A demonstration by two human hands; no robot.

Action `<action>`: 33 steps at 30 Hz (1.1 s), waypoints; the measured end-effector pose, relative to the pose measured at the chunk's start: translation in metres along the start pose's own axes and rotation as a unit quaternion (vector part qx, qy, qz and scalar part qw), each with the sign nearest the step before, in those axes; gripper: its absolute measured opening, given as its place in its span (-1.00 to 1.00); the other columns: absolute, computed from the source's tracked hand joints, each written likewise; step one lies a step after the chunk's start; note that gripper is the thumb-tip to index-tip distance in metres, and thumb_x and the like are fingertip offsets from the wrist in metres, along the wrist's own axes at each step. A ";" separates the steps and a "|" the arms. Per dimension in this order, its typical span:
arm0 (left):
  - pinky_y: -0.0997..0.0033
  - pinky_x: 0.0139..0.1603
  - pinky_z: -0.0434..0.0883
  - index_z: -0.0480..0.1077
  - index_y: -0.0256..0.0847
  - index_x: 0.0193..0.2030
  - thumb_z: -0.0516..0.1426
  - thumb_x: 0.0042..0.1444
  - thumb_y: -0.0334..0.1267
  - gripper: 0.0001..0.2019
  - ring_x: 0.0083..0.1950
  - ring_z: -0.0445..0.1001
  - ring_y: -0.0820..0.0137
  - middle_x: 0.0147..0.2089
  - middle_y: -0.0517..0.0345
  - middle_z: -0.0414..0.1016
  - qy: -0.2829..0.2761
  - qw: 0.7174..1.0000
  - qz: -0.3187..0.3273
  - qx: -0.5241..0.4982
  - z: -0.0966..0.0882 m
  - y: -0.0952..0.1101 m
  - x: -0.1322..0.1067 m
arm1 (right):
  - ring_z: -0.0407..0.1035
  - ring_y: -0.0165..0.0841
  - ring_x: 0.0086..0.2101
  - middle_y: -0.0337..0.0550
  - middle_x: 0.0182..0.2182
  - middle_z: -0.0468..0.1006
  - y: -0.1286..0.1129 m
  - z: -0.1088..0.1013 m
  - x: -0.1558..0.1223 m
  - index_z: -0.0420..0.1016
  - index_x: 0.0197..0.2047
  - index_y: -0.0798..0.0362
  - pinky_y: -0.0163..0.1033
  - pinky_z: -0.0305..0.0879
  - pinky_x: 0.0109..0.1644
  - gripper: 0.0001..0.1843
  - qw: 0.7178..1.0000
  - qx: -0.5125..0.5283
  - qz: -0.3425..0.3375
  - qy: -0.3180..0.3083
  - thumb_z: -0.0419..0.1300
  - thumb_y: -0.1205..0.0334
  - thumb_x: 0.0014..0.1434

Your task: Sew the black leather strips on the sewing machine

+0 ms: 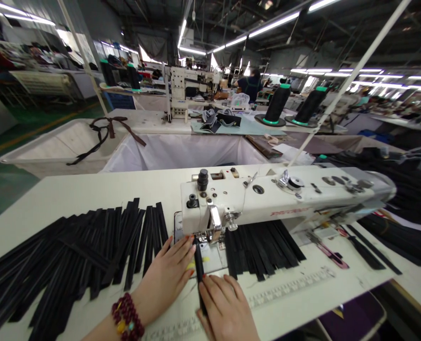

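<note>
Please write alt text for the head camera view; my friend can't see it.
A person's right hand rests on a narrow black strip at a white sewing machine, the left hand close beside the strip. More black strips lie to the left and beneath the machine's arm.

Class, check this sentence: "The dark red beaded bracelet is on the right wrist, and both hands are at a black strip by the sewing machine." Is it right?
Not quite: the head view shows the dark red beaded bracelet on the left hand's wrist. Both hands are indeed at a black strip by the sewing machine.
</note>
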State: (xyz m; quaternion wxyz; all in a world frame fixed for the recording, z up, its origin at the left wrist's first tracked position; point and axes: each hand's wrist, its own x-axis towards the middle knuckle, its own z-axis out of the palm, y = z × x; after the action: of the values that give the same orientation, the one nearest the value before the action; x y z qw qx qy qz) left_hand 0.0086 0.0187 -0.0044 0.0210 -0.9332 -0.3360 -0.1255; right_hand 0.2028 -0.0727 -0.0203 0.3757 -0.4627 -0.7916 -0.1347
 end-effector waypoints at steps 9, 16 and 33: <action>0.16 0.42 0.17 0.40 -0.24 0.24 0.09 0.32 -0.23 -0.61 0.33 0.37 0.24 0.34 -0.03 0.41 0.050 0.997 0.038 0.042 -0.002 0.012 -0.013 | 0.49 -0.34 -0.20 -0.21 -0.29 0.66 -0.005 0.011 -0.040 0.57 -0.20 0.01 -0.12 -0.02 0.42 -0.57 0.996 -0.010 0.000 0.088 -0.11 0.19 0.50; 0.11 0.37 0.24 0.40 -0.23 0.22 0.09 0.31 -0.24 -0.62 0.29 0.41 0.20 0.29 -0.04 0.46 0.020 0.999 0.017 0.019 0.002 0.000 -0.001 | 0.44 -0.33 -0.15 -0.18 -0.22 0.65 0.009 -0.008 -0.008 0.56 -0.16 0.06 -0.13 -0.19 0.45 -0.68 0.999 0.003 -0.044 -0.016 0.07 0.06 0.46; -0.07 0.30 0.30 0.44 -0.28 0.15 0.06 0.31 -0.31 -0.68 0.19 0.43 0.07 0.05 -0.09 0.56 -0.011 1.000 -0.010 -0.027 0.006 -0.013 0.013 | 0.39 -0.24 -0.14 -0.10 -0.20 0.56 0.028 0.006 0.031 0.50 -0.05 0.13 -0.01 0.12 0.24 -0.84 0.988 0.008 -0.012 -0.154 0.16 0.40 0.32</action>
State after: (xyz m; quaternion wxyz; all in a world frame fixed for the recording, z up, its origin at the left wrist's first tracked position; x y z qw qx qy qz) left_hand 0.0113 0.0370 -0.0081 -0.0088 -0.9315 -0.3418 -0.1242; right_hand 0.2142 -0.0355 -0.0057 0.2514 -0.4658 -0.8463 -0.0600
